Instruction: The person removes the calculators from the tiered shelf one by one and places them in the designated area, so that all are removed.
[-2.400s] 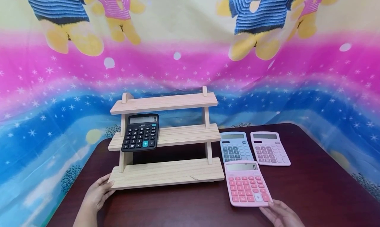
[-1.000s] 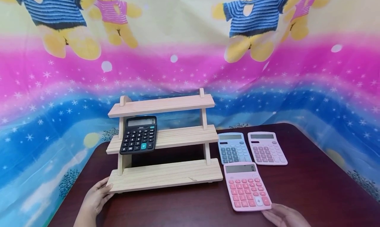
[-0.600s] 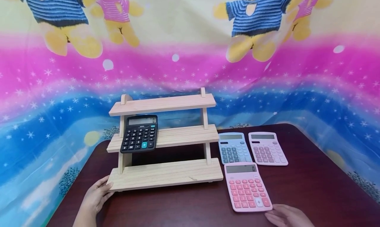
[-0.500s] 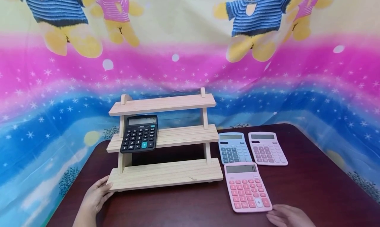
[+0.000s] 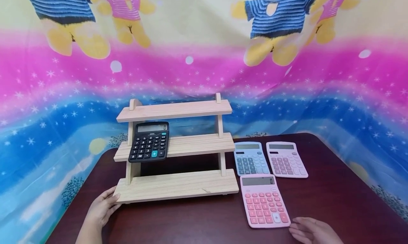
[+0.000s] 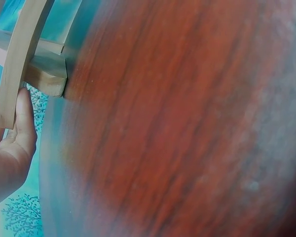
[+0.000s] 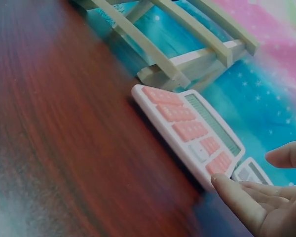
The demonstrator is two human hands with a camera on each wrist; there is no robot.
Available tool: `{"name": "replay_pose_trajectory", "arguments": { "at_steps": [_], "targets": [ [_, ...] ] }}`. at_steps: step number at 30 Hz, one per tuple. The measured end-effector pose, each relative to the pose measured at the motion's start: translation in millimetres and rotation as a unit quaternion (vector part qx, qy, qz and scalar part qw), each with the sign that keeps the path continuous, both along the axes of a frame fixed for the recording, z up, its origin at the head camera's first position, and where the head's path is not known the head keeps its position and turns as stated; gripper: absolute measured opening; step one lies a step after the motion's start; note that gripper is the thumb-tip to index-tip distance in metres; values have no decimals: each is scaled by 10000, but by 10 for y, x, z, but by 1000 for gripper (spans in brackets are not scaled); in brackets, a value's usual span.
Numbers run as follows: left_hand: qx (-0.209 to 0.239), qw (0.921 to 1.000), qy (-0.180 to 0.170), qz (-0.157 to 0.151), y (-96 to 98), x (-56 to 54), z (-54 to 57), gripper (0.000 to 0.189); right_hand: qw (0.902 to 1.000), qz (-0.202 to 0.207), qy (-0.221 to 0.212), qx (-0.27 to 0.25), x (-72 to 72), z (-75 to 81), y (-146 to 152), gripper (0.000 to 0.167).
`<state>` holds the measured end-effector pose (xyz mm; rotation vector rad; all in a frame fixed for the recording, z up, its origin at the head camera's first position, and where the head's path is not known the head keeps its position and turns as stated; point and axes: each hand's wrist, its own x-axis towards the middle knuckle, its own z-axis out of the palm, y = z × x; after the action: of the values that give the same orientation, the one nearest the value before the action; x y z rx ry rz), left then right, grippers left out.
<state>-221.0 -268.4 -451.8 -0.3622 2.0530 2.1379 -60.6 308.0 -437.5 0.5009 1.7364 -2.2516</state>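
Observation:
My left hand (image 5: pixel 101 208) grips the left end of the lowest board on a three-tier wooden shelf (image 5: pixel 185 184). In the left wrist view the board's end sits between its thumb and fingers (image 6: pixel 24 116). A black calculator (image 5: pixel 149 142) leans on the middle tier at the left. Beside the shelf's right end, a pink calculator (image 5: pixel 259 205) lies on the table, its display reading 0. My right hand (image 5: pixel 313 230) is by that calculator's lower right corner, thumb spread from the fingers, holding nothing. Whether a fingertip touches the corner I cannot tell.
A blue calculator (image 5: pixel 250 159) and a pale pink calculator (image 5: pixel 287 159) lie side by side behind the pink one. The dark red-brown table (image 5: pixel 178 222) has a rounded back right corner. A printed cloth (image 5: pixel 197 74) hangs behind the table.
My right hand has let go of the pink calculator's corner and drawn slightly right. That calculator has come a little nearer and lies flatter. My left hand has kept its hold on the shelf.

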Motion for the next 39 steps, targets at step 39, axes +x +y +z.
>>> {"name": "replay_pose_trajectory", "arguments": {
  "at_steps": [39],
  "targets": [
    [-63, 9998, -63, 184, 58, 10, 42, 69, 9852, 576, 1593, -260, -701, 386, -1113, 18]
  ]
}}
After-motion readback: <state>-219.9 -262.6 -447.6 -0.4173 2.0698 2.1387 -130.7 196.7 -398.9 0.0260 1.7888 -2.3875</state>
